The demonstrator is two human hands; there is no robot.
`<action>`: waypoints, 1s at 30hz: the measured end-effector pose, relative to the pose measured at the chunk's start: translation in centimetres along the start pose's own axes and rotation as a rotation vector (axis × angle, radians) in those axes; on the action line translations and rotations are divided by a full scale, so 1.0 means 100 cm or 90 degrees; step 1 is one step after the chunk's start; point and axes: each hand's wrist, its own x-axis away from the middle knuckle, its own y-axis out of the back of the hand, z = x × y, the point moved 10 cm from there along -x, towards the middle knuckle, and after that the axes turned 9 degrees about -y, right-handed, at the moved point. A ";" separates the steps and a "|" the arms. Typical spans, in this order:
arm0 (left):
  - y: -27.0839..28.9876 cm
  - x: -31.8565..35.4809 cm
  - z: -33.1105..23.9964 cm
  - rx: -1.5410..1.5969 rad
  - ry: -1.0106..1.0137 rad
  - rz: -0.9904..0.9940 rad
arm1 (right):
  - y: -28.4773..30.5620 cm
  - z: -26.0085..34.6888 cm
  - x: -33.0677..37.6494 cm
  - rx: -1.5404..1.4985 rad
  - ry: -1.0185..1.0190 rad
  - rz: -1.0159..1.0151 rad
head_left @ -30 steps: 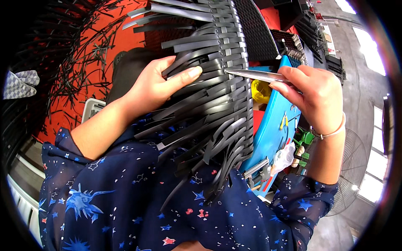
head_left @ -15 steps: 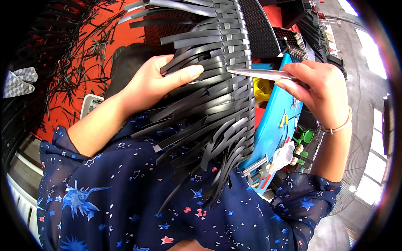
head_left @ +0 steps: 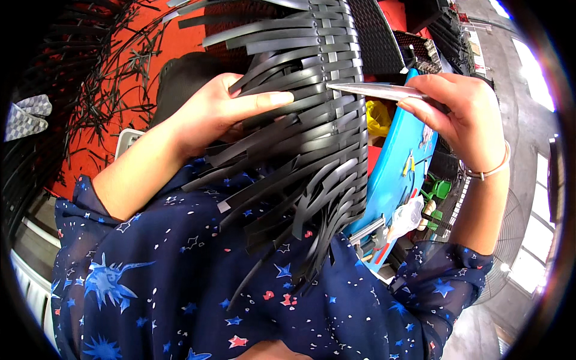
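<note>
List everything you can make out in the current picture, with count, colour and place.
black woven piece: one, black, centre, loose strip ends leftward
pointed metal tool: one, silver, tip at the weave
dark woven panel: one, black, top centre-right
strip scraps: many, black, upper left
floor covering: one visible, red, under scraps
checkered item: count unclear, grey-white, far left
blue surface: one, blue, right of weave
pliers: one, yellow-handled, on blue surface
yellow plastic: one, yellow, below tool
clear bag: one, whitish, lower right
green objects: at least two, green, right
windows: several, bright white, far right
left hand: one, bare, gripping weave
right hand: one, bare, holding tool
</note>
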 end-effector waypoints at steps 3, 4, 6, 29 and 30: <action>0.004 0.000 0.002 -0.015 -0.002 0.003 | 0.000 0.003 -0.002 -0.012 0.007 0.006; 0.005 0.000 0.002 -0.017 -0.004 0.003 | 0.001 0.005 -0.004 -0.003 0.024 0.005; 0.005 -0.001 0.001 -0.019 -0.010 0.004 | 0.006 0.010 -0.007 0.018 0.058 0.004; 0.005 0.002 0.001 -0.010 -0.010 0.003 | 0.007 0.009 -0.006 0.014 0.033 0.039; 0.005 0.002 -0.002 -0.008 -0.012 -0.006 | 0.008 0.008 -0.006 0.013 0.026 0.032</action>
